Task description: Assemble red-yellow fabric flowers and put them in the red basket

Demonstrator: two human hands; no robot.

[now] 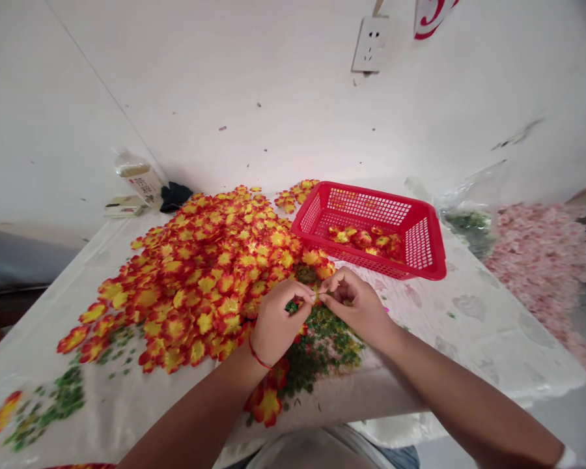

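My left hand (286,316) and my right hand (356,303) meet fingertip to fingertip above the near middle of the table. Both are closed in a pinch on something small between them, too small to name. A red cord circles my left wrist. Under the hands spreads a heap of small green pieces (317,352), with some yellow among them. To the left lies a large pile of red and yellow artificial flower petals (200,273). A few petal pieces (267,405) lie close to the table's front edge.
A red plastic basket (432,244) with several assembled flower heads (366,240) stands behind my right hand. More green pieces (63,394) lie at the left. Pink artificial blossoms (542,260) fill the far right. A clear-wrapped packet (139,176) and a black item (174,195) sit at the wall.
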